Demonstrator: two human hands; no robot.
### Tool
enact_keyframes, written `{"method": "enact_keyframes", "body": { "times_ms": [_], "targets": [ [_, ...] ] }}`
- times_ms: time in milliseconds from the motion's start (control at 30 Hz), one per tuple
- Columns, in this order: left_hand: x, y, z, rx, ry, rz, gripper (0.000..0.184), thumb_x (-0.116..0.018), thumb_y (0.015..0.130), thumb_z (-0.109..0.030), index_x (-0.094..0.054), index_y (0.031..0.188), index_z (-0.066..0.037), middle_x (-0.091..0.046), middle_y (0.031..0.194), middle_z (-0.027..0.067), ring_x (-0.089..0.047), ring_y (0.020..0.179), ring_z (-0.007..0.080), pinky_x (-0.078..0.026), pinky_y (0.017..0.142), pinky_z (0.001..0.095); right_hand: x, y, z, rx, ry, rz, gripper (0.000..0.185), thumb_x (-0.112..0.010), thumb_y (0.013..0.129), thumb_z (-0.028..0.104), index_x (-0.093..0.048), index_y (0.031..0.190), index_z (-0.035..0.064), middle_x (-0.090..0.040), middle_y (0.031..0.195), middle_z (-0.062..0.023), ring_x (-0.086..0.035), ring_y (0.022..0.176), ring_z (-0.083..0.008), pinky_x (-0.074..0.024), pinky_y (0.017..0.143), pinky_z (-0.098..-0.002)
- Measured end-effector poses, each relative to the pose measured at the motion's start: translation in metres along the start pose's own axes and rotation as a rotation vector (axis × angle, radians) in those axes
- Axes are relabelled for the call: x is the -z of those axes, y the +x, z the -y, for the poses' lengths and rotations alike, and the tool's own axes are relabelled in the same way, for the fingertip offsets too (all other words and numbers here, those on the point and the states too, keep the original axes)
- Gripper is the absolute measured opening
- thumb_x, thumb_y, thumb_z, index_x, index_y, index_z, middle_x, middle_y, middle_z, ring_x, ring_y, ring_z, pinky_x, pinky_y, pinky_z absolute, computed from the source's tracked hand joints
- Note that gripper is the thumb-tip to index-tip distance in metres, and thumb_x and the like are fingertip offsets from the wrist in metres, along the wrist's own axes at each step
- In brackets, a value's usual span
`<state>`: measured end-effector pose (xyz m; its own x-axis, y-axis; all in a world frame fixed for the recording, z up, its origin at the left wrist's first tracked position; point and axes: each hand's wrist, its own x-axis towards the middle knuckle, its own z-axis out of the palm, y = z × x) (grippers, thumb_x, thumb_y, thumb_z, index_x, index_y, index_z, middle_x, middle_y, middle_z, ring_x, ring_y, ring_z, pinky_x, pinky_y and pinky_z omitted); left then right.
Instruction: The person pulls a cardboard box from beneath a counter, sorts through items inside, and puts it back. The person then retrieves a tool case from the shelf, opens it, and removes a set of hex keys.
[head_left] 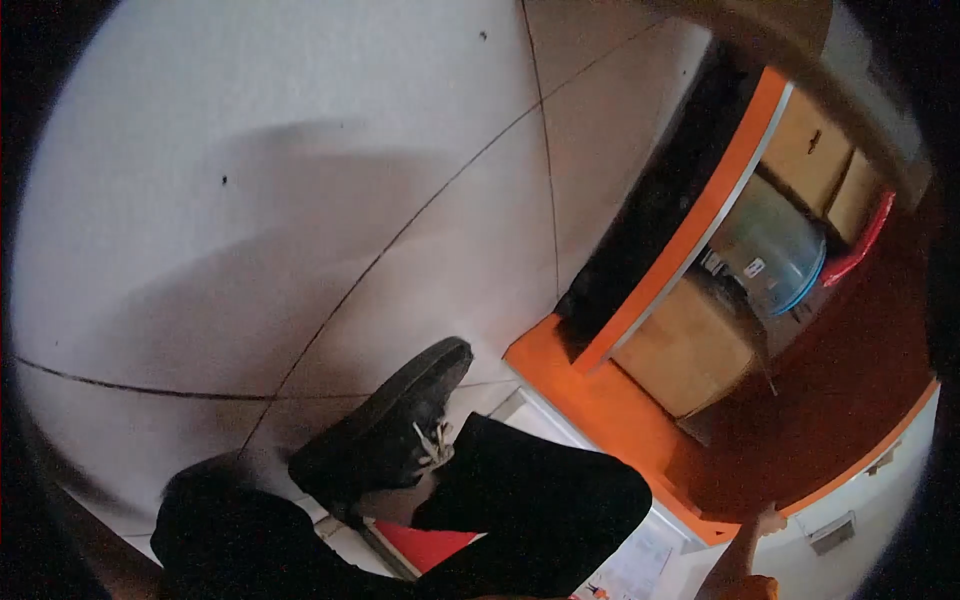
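At the lower right, my right hand is at the lower edge of an orange cabinet, its fingers bent against the edge. The forearm comes up from the bottom of the view. My left hand does not show. Inside the open cabinet are a brown cardboard box, a clear container with a blue rim, more cardboard and a red item.
Dark-clothed legs and a black shoe with pale laces fill the lower middle. Pale tiled floor spreads over the left. A red surface shows between the legs. A blurred brown shape crosses the top right corner.
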<state>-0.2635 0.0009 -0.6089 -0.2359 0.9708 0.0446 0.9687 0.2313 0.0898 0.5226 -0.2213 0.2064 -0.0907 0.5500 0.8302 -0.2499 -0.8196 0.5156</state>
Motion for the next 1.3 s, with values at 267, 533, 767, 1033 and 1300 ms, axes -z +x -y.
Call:
{"method": "enact_keyframes", "body": {
  "times_ms": [267,533,767,1033,1300],
  "targets": [
    [0.001,-0.004,-0.027,0.000,0.010,-0.005,0.118,-0.026,0.088,-0.086,-0.021,0.148,0.015,-0.030,0.140,0.0406,-0.035,0.135,0.0546,-0.038,0.102,0.0680,0.059,-0.015,0.037,-0.102,0.052,0.219,0.053,-0.083,0.075,0.037,-0.055,0.102,0.0010,-0.069,0.090,-0.0193,-0.070,0.081,-0.0371,-0.0574,0.064,-0.0504],
    [0.001,0.000,-0.020,-0.033,-0.037,-0.017,0.116,-0.023,0.089,-0.085,-0.020,0.149,0.014,-0.027,0.144,0.0416,-0.032,0.137,0.0554,-0.035,0.104,0.0690,0.097,-0.050,0.076,-0.198,0.133,0.105,0.054,-0.084,0.075,0.031,-0.054,0.108,0.0002,-0.068,0.100,-0.0219,-0.071,0.089,-0.0397,-0.0588,0.074,-0.0559],
    [-0.008,-0.007,-0.008,0.017,0.047,-0.016,0.113,-0.022,0.090,-0.084,-0.017,0.153,0.010,-0.011,0.157,0.0409,-0.016,0.146,0.0549,-0.016,0.112,0.0723,0.066,-0.050,0.043,-0.005,-0.046,-0.039,0.073,-0.075,0.083,0.051,-0.051,0.125,-0.0031,-0.064,0.110,-0.0220,-0.067,0.097,-0.0397,-0.0570,0.080,-0.0526],
    [0.001,0.000,-0.005,0.031,0.006,-0.005,0.112,-0.023,0.091,-0.083,-0.019,0.152,0.011,-0.016,0.155,0.0418,-0.015,0.146,0.0553,-0.022,0.109,0.0712,0.238,-0.271,0.242,0.704,1.146,1.006,0.047,-0.067,0.096,0.025,-0.052,0.130,-0.0034,-0.058,0.130,-0.0181,-0.056,0.118,-0.0288,-0.0430,0.105,-0.0420],
    [-0.001,-0.010,0.000,0.049,-0.081,0.095,0.118,-0.016,0.090,-0.085,-0.015,0.151,0.016,-0.014,0.153,0.0445,-0.020,0.143,0.0583,-0.025,0.111,0.0675,0.127,-0.495,0.590,0.123,1.316,1.572,0.050,-0.068,0.096,0.031,-0.054,0.131,-0.0016,-0.066,0.107,-0.0211,-0.067,0.094,-0.0361,-0.0536,0.084,-0.0503]
  ]
}}
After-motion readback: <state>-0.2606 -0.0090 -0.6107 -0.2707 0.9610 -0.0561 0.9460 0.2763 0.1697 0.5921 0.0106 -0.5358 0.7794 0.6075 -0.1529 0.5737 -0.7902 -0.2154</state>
